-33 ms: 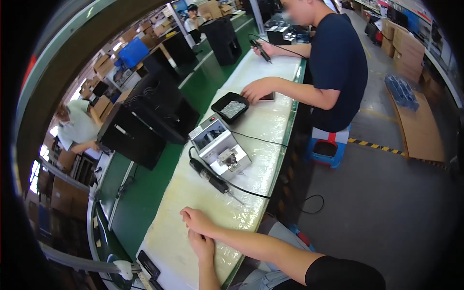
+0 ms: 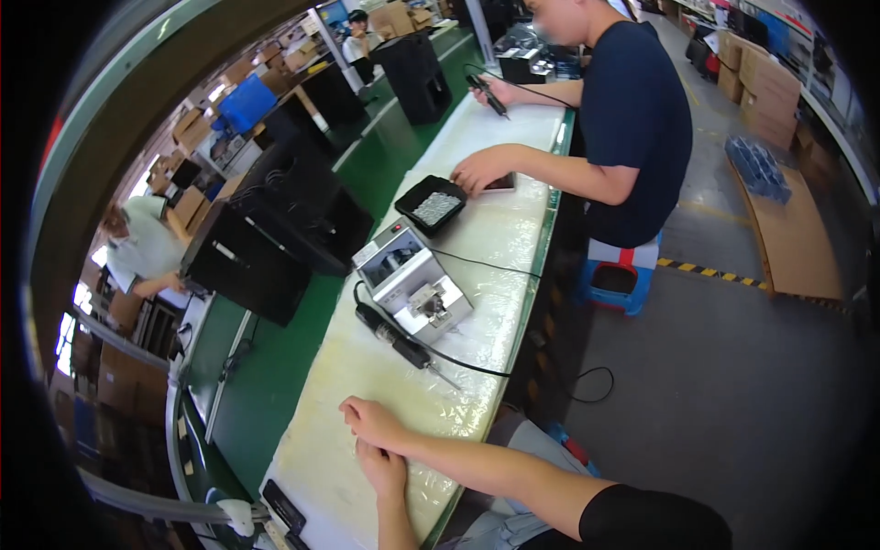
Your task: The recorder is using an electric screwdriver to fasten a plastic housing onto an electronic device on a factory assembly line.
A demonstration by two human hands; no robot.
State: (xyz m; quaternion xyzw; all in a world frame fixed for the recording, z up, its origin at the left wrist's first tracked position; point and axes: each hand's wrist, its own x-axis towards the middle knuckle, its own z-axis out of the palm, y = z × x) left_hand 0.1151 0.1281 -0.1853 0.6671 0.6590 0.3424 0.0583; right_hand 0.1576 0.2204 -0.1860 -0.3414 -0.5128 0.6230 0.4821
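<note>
Electric screwdriver [image 2: 396, 337], black and corded, lies on the plastic-covered bench [image 2: 367, 367] just beside the grey screw feeder [image 2: 412, 282], while nearer than that feeder both hands rest empty, the right hand [image 2: 371, 423] loosely curled above the left hand [image 2: 383, 467], fingers relaxed.

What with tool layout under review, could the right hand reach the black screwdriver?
Probably yes: the right hand rests empty on the bench, and only bare plastic cover lies between it and the screwdriver.
</note>
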